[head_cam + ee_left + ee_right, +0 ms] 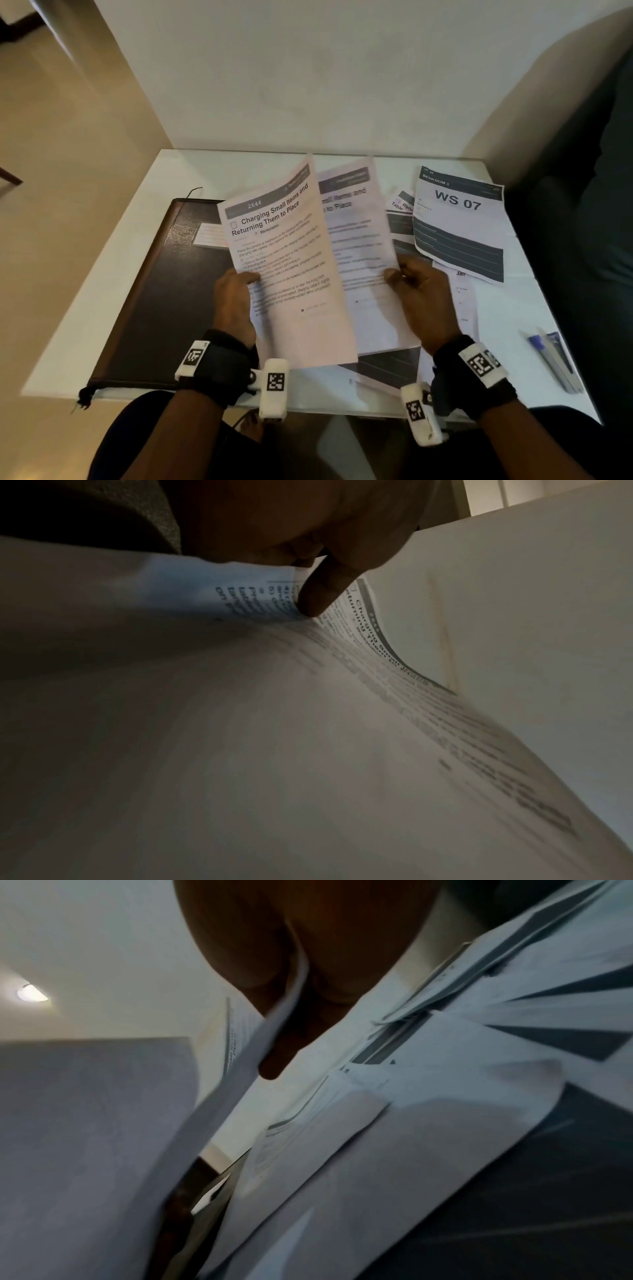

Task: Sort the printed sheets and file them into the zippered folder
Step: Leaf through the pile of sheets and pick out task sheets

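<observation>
- Head view gives the whole layout: white desk [144, 260] against a wall, with the dark zippered folder [164, 308] lying flat on its left half, a small lined card [210, 234] on the folder's far end, and loose printed sheets [459, 308] spread over the right half.
- Left hand [236, 301] holds up a front sheet [291, 267], thumb on the printed face. Right hand [424, 298] pinches the right edge of a second sheet [359, 246] just behind it. Both sheets are lifted off the desk and fanned apart.
- The left wrist view only gets the thumb [322, 593] pressing on the front sheet [260, 723], with the text running off into blur. The right wrist view shows the right hand's fingers [274, 1061] under the second sheet [85, 1137], plus the loose printed sheets [445, 1096] on the desk.
- Readable on the front sheet: "2644", "Charging Small Items and Returning Them to Place", "Workstation". The second sheet shows the tail of the same title.
- Off to the right, a sheet reads "BEDROOM 3" and "WS 07" [459, 219].
- Body text is too small to read. The sheets under the "WS 07" one are mostly covered.
- Blue pen [548, 356] near the right edge, blurry.
</observation>
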### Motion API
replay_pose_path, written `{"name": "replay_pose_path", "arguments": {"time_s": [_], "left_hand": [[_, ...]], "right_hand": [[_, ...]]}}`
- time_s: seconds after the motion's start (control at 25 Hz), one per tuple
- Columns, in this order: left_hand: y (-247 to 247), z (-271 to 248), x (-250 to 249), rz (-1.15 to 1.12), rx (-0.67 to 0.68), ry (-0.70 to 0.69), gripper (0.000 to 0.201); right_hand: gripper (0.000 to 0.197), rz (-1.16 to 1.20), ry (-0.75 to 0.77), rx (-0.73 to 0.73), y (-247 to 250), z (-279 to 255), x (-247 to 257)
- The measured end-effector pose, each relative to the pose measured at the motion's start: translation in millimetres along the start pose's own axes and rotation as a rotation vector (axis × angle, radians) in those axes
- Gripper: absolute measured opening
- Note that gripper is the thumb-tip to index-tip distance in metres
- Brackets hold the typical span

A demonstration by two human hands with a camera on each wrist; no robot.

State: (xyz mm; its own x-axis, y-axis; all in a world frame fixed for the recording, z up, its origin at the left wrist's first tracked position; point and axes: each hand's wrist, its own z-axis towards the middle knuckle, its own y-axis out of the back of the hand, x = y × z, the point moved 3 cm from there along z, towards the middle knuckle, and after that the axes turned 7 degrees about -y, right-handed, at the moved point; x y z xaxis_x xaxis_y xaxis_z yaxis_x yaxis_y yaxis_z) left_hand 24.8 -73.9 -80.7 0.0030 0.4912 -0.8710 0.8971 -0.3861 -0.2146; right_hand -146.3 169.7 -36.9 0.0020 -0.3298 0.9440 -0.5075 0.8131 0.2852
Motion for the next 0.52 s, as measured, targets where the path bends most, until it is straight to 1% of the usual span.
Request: {"name": "replay_pose_path", "arguments": {"time_s": [0.08, 0.16, 0.24, 0.32, 0.4, 0.48, 0.52], "left_hand": [[-1, 0, 0, 0.017, -0.001, 0.003, 0.048], [0, 0, 0, 0.024, -0.023, 0.006, 0.051], [2, 1, 0, 0.037, -0.03, 0.023, 0.058], [5, 2, 0, 0.039, -0.037, 0.033, 0.064], [6, 3, 0, 0.018, -0.029, 0.023, 0.064], [7, 1, -1, 0.01, -0.016, 0.021, 0.057], [9, 1, -2, 0.011, -0.018, 0.015, 0.048]], "right_hand": [[0.025, 0.04, 0.078, 0.077, -15, -16, 11], [0.028, 0.088, 0.147, 0.122, -26, -29, 20], [0.031, 0.066, 0.187, 0.173, -34, -40, 28], [0.032, 0.057, 0.187, 0.224, -41, -49, 35], [0.032, 0.065, 0.188, 0.271, -49, -57, 44], [0.031, 0.102, 0.172, 0.333, -56, -61, 54], [0.033, 0.158, 0.116, 0.377, -58, -59, 58]]}}
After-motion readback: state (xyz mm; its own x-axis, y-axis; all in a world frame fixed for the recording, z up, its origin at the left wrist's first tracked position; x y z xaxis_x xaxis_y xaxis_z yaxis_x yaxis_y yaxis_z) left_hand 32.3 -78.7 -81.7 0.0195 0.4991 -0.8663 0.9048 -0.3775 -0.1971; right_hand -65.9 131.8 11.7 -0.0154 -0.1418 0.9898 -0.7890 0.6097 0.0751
